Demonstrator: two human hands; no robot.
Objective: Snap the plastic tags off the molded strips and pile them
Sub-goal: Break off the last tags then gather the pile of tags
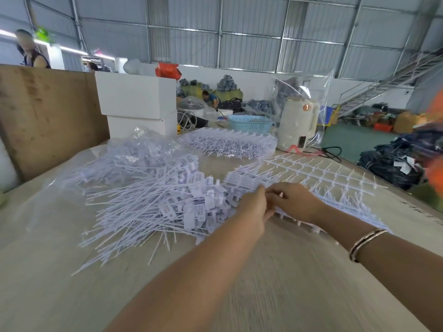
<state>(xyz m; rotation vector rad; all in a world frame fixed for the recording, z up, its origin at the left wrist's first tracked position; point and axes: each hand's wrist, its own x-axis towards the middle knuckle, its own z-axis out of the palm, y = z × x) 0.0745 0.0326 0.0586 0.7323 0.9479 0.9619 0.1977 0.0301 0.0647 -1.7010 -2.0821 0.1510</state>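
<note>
A big loose pile of snapped-off white plastic tags (163,202) with long thin tails lies left of centre on the table. A stack of molded strips (340,207) lies under my hands at the right. My left hand (254,207) and my right hand (292,200) meet at the stack's left end, fingers curled, pinching a strip there. What sits between the fingertips is hidden. Bare stripped runners (318,171) lie just behind the stack.
A clear bag of strips (227,144) lies further back, with another bag (134,152) at its left. A white kettle (297,125), a blue basket (249,123), white boxes (136,97) and a wooden board (48,116) stand behind. The table edge (374,173) runs at right.
</note>
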